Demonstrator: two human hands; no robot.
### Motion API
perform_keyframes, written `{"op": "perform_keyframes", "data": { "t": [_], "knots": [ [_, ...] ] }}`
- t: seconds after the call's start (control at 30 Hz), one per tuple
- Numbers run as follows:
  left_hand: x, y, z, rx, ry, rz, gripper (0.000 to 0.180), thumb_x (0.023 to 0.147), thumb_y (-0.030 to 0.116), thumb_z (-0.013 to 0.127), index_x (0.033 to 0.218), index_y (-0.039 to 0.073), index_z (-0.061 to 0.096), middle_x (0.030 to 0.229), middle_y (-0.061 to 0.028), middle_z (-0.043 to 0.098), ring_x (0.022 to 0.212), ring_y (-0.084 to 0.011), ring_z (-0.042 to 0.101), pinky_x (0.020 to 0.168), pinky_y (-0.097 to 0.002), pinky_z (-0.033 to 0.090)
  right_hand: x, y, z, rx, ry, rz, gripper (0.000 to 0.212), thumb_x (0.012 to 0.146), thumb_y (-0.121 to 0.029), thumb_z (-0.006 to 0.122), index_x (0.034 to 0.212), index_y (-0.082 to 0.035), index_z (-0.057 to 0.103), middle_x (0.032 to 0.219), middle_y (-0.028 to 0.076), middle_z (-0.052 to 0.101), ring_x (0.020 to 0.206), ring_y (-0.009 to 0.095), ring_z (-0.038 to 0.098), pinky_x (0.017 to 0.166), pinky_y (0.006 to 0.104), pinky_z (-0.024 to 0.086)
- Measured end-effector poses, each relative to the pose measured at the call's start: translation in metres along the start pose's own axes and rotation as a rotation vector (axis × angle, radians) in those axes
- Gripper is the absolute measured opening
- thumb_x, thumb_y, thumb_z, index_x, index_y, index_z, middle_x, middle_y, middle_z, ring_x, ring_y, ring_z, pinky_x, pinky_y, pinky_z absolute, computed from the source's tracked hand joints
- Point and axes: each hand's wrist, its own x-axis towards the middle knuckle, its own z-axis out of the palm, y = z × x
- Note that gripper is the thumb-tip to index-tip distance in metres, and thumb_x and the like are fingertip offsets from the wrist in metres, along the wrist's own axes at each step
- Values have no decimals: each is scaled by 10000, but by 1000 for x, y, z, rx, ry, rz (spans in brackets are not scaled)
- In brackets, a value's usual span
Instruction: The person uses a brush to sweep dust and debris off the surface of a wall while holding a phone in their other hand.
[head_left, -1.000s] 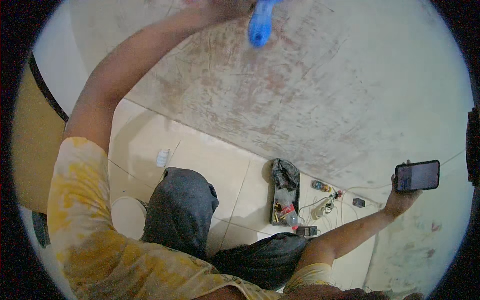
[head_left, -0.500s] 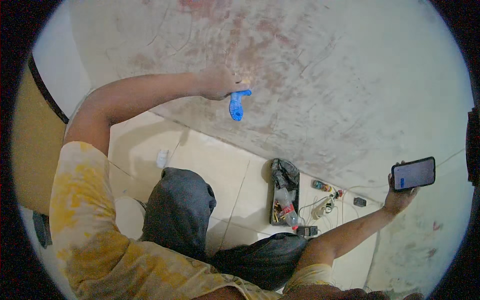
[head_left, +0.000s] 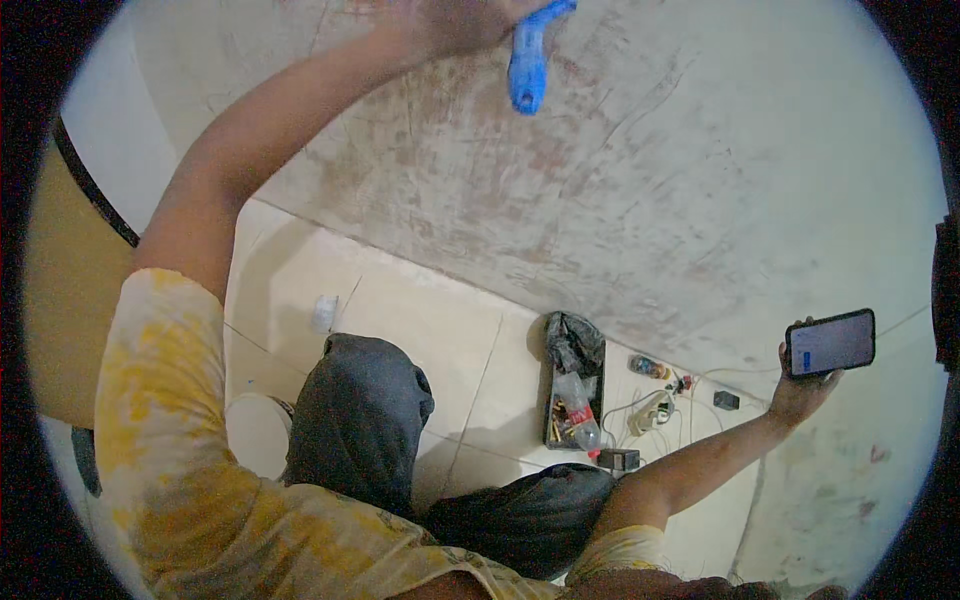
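My left hand (head_left: 462, 22), at the top edge of the view, is closed on a tool with a blue handle (head_left: 527, 72). The handle hangs down past the fingers and has a small hole at its end; the working end is hidden, so its kind cannot be told. Behind it is a pale wall (head_left: 590, 200) with reddish-brown smears and scratches. Far to the right, my right hand (head_left: 797, 397) grips a dark-cased smartphone (head_left: 832, 343) with its lit screen facing up toward me.
On the tiled floor (head_left: 420, 300) stands a black tray (head_left: 548, 410) holding a black plastic bag (head_left: 574, 342) and a clear bottle (head_left: 578, 408). Cables, a small jar (head_left: 650, 367) and a black adapter (head_left: 618, 459) lie beside it. A white tub (head_left: 258, 435) is by my left knee.
My left hand has moved up and slightly right along the wall with the blue-handled tool, the arm stretching further. My right hand and the phone have hardly moved.
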Motion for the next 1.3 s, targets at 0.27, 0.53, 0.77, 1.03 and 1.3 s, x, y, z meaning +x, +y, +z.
{"op": "perform_keyframes", "data": {
  "t": [0.27, 0.53, 0.77, 1.03, 1.3],
  "knots": [
    [-147, 103, 38, -436, -517, 207, 295, 811, 195, 508, 1098, 131, 531, 878, -107, 561, 785, -283, 607, 661, -436, 489, 6, 2, -6, 7, -45, -5, 594, 900, -521, 322, 1344, -127, 346, 1299, 163, 453, 1144, 297, 484, 796, 400, 482],
    [-96, 55, 40, -425, -395, 24, 350, 750, 135, 551, 1094, 193, 575, 926, -100, 576, 851, -289, 597, 675, -426, 484, 6, -2, -7, -50, -20, -18, 590, 903, -523, 307, 1335, -126, 371, 1293, 161, 462, 1151, 284, 481, 803, 387, 481],
    [13, -12, -17, -65, -101, -74, 342, 754, 155, 548, 1095, 141, 560, 932, -99, 582, 840, -282, 592, 685, -407, 487, -1, -7, 2, -11, -20, -1, 587, 902, -534, 286, 1331, -145, 381, 1277, 161, 479, 1126, 277, 500, 798, 371, 468],
    [-14, 2, 1, 74, -220, 55, 329, 757, 181, 547, 1069, 77, 554, 919, -140, 580, 807, -293, 581, 656, -380, 484, 1, -8, 1, 13, -25, 0, 542, 911, -491, 319, 1321, -145, 391, 1262, 164, 491, 1109, 277, 510, 779, 370, 465],
    [-67, 50, 17, -122, -444, 193, 268, 794, 167, 515, 1055, 123, 560, 854, -73, 587, 808, -250, 611, 624, -382, 512, 1, -5, -4, 37, 26, 4, 523, 921, -468, 349, 1327, -138, 375, 1276, 163, 464, 1124, 322, 493, 886, 478, 449]
  ]
}}
